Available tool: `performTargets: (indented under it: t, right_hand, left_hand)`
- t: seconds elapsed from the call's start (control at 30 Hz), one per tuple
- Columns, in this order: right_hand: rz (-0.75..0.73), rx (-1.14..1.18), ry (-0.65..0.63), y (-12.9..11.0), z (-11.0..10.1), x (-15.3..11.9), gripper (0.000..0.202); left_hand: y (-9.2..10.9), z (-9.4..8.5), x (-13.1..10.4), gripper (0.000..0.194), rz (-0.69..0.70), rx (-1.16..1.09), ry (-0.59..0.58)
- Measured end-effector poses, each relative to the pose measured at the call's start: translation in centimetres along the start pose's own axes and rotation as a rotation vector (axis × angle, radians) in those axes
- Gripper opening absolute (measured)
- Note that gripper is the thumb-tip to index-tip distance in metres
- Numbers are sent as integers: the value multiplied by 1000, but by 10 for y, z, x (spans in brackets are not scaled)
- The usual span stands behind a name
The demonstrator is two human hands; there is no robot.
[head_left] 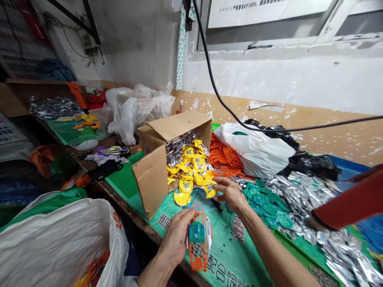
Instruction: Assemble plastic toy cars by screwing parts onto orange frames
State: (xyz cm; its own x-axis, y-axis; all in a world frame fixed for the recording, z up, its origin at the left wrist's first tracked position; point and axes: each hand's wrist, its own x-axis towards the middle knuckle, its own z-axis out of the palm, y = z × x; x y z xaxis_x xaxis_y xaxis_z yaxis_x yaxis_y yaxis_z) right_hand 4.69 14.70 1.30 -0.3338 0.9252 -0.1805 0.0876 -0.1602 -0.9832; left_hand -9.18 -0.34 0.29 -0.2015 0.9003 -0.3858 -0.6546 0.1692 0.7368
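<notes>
My left hand (176,235) is closed on the side of an orange lattice toy-car frame (199,261), which has a green piece in its middle and silver strips along its sides. It is held upright over the green sheet at the table's front. My right hand (230,193) reaches to the yellow curved plastic pieces (185,185) with its fingers apart, the fingertips at the edge of the pile. Whether a fingertip touches a piece I cannot tell. The yellow pieces and silver parts (182,145) spill out of a cardboard box (151,179) lying on its side.
Orange lattice parts (224,153), a white plastic bag (257,149), green pieces (266,203) and silver parts (311,191) lie to the right. A red tool (350,197) hangs there, blurred. A black cable (215,85) crosses above. A white sack (66,235) stands front left.
</notes>
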Motion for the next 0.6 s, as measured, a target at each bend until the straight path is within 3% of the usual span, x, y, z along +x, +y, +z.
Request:
performTargets:
  t: [0.13,0.23,0.3,0.37,0.5,0.6]
  right_hand:
    - [-18,58,-168,-10,-7,-33,32]
    - [-28,31,-278,-17,-6,-62,30]
    - [-55,5,-267,-17,0,-78,30]
    - [-114,-8,-168,-12,6,-92,34]
    - [-244,-168,173,0,18,-117,43]
    - [-200,-276,303,2,24,-136,58]
  left_hand:
    - [1,-2,0,33,77,135,-8]
    - [3,4,-8,32,166,270,-136]
    - [3,10,-14,30,226,394,-212]
    - [1,16,-20,23,297,532,-228]
    - [-8,23,-27,14,536,828,-205]
    - [-19,24,-29,17,799,1026,-248]
